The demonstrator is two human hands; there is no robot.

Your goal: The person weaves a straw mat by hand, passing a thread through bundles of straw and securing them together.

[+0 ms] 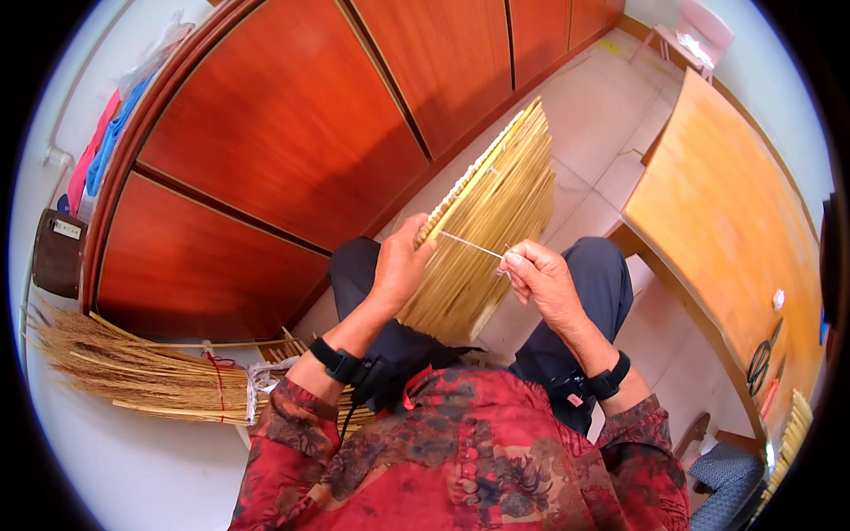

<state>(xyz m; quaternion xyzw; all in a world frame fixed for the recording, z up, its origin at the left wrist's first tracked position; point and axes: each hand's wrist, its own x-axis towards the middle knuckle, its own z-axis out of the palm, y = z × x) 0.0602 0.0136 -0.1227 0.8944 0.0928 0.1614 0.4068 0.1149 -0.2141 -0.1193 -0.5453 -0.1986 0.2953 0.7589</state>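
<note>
A panel of pale straw stalks [482, 257] stands between my knees, its long upper edge carrying a braided, stitched band [469, 176]. My left hand [403, 265] grips the near end of that band. From the band beside it a thin white thread [469, 243] runs taut to my right hand [536, 274], whose thumb and index finger are pinched on the thread and what looks like a thin needle.
Red wooden cabinet [283, 124] at left. Straw bundles [168, 376] lie low left. A wooden table [726, 203] at right holds scissors [761, 358], a small white object [778, 299] and orange-handled items. A pink chair [699, 35] stands at back; patterned cloth [726, 482] sits lower right.
</note>
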